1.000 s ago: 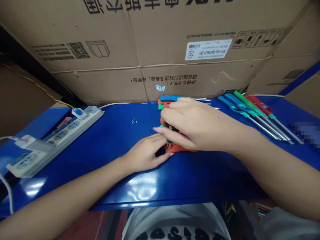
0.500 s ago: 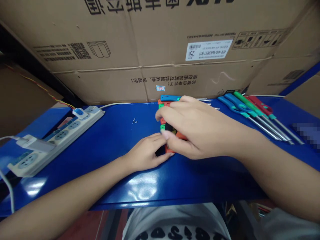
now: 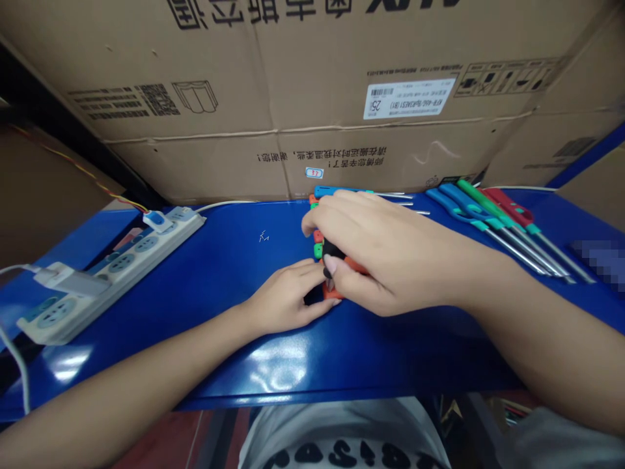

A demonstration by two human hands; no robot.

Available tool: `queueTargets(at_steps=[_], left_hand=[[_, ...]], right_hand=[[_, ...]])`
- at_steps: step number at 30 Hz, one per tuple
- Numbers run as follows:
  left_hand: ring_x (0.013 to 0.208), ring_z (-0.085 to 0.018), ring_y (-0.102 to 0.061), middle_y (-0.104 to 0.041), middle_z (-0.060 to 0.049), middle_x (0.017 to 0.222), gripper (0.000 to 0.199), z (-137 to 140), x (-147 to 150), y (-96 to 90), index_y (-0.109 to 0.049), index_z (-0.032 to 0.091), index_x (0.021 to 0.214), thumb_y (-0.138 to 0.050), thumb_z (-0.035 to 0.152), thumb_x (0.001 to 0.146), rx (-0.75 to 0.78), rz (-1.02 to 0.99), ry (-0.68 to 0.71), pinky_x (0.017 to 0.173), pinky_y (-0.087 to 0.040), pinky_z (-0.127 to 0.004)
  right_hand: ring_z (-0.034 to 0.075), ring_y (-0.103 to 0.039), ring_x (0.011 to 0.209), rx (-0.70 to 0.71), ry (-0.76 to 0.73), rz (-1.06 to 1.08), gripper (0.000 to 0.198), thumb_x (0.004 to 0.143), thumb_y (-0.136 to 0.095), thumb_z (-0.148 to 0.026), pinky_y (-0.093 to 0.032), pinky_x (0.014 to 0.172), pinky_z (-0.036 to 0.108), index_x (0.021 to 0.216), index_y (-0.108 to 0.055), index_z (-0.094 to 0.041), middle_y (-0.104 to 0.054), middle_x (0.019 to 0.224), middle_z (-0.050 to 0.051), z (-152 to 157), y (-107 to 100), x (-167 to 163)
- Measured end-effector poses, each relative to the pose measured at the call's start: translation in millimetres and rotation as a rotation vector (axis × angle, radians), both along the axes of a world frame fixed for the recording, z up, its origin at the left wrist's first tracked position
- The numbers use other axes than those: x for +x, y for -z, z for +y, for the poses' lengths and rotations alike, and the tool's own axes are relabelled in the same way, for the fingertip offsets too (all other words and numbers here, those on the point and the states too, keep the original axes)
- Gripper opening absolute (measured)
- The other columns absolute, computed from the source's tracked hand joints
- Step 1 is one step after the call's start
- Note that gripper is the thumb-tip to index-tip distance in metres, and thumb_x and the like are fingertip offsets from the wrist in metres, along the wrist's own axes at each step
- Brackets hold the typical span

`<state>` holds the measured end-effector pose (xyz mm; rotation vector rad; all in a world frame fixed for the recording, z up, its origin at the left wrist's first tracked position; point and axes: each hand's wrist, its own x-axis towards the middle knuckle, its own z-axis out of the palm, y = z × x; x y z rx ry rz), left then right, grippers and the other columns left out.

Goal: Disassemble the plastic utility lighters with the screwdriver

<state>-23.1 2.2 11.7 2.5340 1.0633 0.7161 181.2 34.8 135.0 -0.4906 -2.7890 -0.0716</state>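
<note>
At the middle of the table, my left hand (image 3: 291, 294) pinches the end of an orange lighter handle (image 3: 334, 294) between thumb and fingers. My right hand (image 3: 371, 251) is closed round a short screwdriver (image 3: 331, 250) with a black handle. Its metal shank points down onto the orange handle, close to my left fingertips; the exact contact is hidden. Beyond lie more long-tube lighters side by side, among them a green one (image 3: 319, 251), a red one (image 3: 318, 236) and a blue one (image 3: 336, 192). My right hand covers most of their length.
Several small screws (image 3: 263, 236) lie on the blue table (image 3: 229, 260). To the right rest several finished-looking long lighters (image 3: 493, 215) with metal tubes. A white power strip (image 3: 117, 273) with plugs and cables stands at the left. A large cardboard box (image 3: 317, 85) walls off the back.
My right hand has tilted slightly with the screwdriver, so its metal shank now shows above the orange handle. My left hand stays where it was.
</note>
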Motion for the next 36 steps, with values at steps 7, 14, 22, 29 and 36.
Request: queueTargets(at_steps=[7, 14, 22, 29, 36], left_hand=[[0.098, -0.025, -0.070, -0.073, -0.009, 0.105, 0.025, -0.5, 0.0, -1.2, -0.066, 0.019, 0.112, -0.060, 0.037, 0.096, -0.004, -0.002, 0.011, 0.086, -0.058, -0.040], [0.096, -0.025, -0.070, -0.073, -0.008, 0.101, 0.024, -0.1, 0.2, -1.5, -0.067, 0.020, 0.110, -0.060, 0.039, 0.096, 0.016, -0.007, 0.009, 0.085, -0.059, -0.040], [0.092, -0.025, -0.069, -0.073, -0.008, 0.097, 0.024, -0.2, 0.6, -2.6, -0.068, 0.019, 0.106, -0.059, 0.039, 0.097, 0.018, 0.017, 0.004, 0.082, -0.058, -0.039], [0.095, -0.026, -0.069, -0.073, -0.009, 0.101, 0.023, 0.4, 0.4, -1.8, -0.067, 0.019, 0.107, -0.059, 0.038, 0.097, 0.029, 0.001, 0.020, 0.082, -0.057, -0.039], [0.095, -0.025, -0.069, -0.073, -0.007, 0.099, 0.024, 0.2, -1.1, 0.9, -0.067, 0.019, 0.106, -0.060, 0.040, 0.096, 0.028, 0.035, -0.005, 0.085, -0.057, -0.039]], right_hand=[[0.023, -0.058, 0.088, -0.037, -0.016, 0.023, 0.029, 0.101, -0.040, -0.030, -0.042, 0.083, 0.037, 0.112, -0.060, -0.011, -0.066, 0.096, 0.012, 1.4, 2.8, 0.0], [0.023, -0.058, 0.088, -0.017, -0.013, 0.016, 0.027, 0.100, -0.040, -0.026, -0.042, 0.082, 0.037, 0.110, -0.061, -0.011, -0.067, 0.098, 0.013, 0.9, 2.3, 0.8], [0.025, -0.059, 0.091, 0.023, -0.015, 0.007, 0.033, 0.102, -0.037, -0.027, -0.041, 0.084, 0.039, 0.113, -0.061, -0.009, -0.067, 0.099, 0.014, 3.2, 2.6, -0.1], [0.025, -0.059, 0.096, 0.047, -0.053, -0.001, 0.034, 0.102, -0.036, -0.025, -0.041, 0.087, 0.040, 0.121, -0.059, -0.008, -0.067, 0.106, 0.015, 3.8, 4.0, 1.4], [0.023, -0.059, 0.086, 0.012, -0.054, -0.030, 0.034, 0.102, -0.036, -0.029, -0.041, 0.087, 0.042, 0.118, -0.059, -0.010, -0.068, 0.100, 0.012, 8.9, 5.4, 1.7]])
